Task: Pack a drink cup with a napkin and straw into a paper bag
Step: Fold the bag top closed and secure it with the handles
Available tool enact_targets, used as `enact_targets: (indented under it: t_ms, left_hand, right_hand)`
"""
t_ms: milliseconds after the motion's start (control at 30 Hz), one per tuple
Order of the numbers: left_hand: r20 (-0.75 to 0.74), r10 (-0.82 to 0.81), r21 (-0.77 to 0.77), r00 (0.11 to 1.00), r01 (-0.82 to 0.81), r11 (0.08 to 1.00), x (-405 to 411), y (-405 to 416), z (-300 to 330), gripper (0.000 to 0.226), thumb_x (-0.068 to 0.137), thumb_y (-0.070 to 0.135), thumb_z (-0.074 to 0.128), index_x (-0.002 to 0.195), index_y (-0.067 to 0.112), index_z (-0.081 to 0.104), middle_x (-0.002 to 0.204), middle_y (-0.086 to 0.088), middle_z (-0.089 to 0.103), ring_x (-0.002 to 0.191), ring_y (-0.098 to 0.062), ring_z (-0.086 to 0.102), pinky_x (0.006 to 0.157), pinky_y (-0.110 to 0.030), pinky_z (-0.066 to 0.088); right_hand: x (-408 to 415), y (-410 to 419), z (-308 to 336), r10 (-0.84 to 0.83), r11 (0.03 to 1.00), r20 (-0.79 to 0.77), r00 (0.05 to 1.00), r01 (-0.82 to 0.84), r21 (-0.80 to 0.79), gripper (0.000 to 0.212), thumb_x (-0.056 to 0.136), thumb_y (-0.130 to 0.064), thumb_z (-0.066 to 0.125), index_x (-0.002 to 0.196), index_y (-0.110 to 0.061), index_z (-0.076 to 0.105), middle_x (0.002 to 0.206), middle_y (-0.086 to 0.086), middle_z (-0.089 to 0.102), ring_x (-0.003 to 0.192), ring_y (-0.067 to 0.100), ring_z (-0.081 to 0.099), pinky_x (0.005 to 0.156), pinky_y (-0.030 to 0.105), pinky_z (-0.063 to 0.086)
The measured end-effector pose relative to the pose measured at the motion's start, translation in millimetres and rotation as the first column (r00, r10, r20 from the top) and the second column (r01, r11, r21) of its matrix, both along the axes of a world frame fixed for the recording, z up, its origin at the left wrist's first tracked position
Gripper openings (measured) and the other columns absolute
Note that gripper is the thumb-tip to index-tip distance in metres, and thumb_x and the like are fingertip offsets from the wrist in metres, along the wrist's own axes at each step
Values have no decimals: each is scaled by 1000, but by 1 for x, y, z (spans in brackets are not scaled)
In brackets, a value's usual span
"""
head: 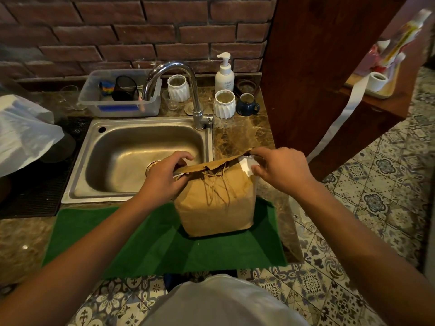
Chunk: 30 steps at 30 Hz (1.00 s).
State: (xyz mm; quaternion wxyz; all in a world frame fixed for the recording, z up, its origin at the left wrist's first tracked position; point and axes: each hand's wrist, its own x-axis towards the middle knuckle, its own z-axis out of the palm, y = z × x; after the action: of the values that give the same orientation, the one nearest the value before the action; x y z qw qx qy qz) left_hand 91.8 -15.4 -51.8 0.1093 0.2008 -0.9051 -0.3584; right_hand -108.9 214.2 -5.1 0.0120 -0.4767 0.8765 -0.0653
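Note:
A brown paper bag (215, 203) stands upright on a green mat (146, 245) at the counter's front edge. Its top is folded over toward me, and its twine handles hang down the front. My left hand (164, 177) pinches the folded top at its left end. My right hand (280, 169) holds the right end, with a white piece of paper or tape (247, 166) under its fingers at the fold. The cup, napkin and straw are not visible; the inside of the bag is hidden.
A steel sink (131, 156) with a tall faucet (195, 95) lies just behind the bag. White ribbed cups (224, 104), a blue mug (247, 103), a soap pump bottle (224, 71) and a plastic tub (122, 95) line the back. A wooden cabinet (317, 67) stands at right, a white plastic bag (23, 128) at left.

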Motion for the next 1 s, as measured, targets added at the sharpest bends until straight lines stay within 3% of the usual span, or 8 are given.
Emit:
enact_targets:
  t_ms: [133, 300, 400, 567, 700, 767, 867, 1000]
  left_hand:
    - [-24, -35, -59, 999, 33, 998, 3, 0, -1, 46, 85, 15, 79, 125, 29, 61, 103, 8, 64, 95, -18, 64, 87, -46, 57]
    - [-94, -90, -79, 992, 83, 993, 8, 1, -5, 50, 83, 15, 81, 124, 32, 59, 114, 15, 59, 99, -13, 62, 88, -41, 57]
    - [-91, -55, -56, 994, 50, 997, 10, 1, -9, 51, 83, 16, 82, 125, 31, 59, 111, 13, 61, 97, -14, 63, 87, -42, 57]
    - [-61, -39, -88, 997, 33, 996, 12, -6, -11, 52, 81, 31, 82, 128, 32, 57, 106, 7, 64, 95, -17, 62, 84, -43, 57]
    - [-60, -29, -127, 998, 21, 992, 8, -14, -7, 52, 81, 35, 82, 127, 30, 59, 116, 4, 65, 106, -18, 61, 91, -43, 55]
    - [-64, -48, -140, 997, 39, 989, 5, -17, -6, 43, 83, 35, 80, 122, 26, 64, 117, 3, 68, 108, -19, 62, 92, -45, 54]
    - [-53, -106, -146, 993, 97, 984, 4, -15, -9, 36, 84, 31, 77, 118, 24, 68, 113, 4, 71, 105, -18, 65, 90, -47, 55]
    - [-57, -123, -144, 991, 113, 983, 2, -11, -10, 39, 87, 24, 77, 124, 25, 66, 114, 4, 68, 105, -18, 62, 90, -45, 54]
  right_hand:
    - [2, -19, 4, -36, 978, -84, 996, 52, 200, 63, 97, -57, 56, 152, -33, 38, 100, 0, 73, 84, 22, 68, 51, 26, 35]
    - [2, -39, 4, -111, 954, -25, 994, 114, 277, 50, 94, -54, 60, 127, -17, 58, 101, 6, 70, 93, 28, 68, 62, 33, 43]
    - [3, -42, 1, -117, 955, 21, 993, 107, 277, 41, 94, -48, 61, 124, -20, 63, 104, 5, 71, 96, 27, 68, 65, 33, 42]
    - [-4, -32, 1, -130, 985, 431, 893, 68, 157, 11, 98, -28, 61, 106, -27, 69, 70, -4, 73, 47, 5, 62, 55, 28, 51]
    - [-11, -18, 8, -26, 997, 714, 700, 70, -32, 12, 95, -31, 71, 91, -20, 71, 70, 3, 76, 57, 16, 74, 58, 36, 62]
    - [-11, -14, 9, 17, 1000, 623, 782, 1, -28, 19, 93, -41, 71, 86, -23, 69, 71, -2, 75, 63, 13, 73, 62, 34, 59]
    - [-8, -11, 6, 70, 995, 285, 956, -88, 53, 26, 93, -54, 64, 86, -29, 64, 80, -12, 60, 75, 12, 60, 58, 28, 40]
    - [-2, -6, 3, 80, 997, 252, 964, -75, -29, 18, 93, -45, 68, 100, -29, 65, 96, -9, 59, 87, 14, 59, 67, 33, 46]
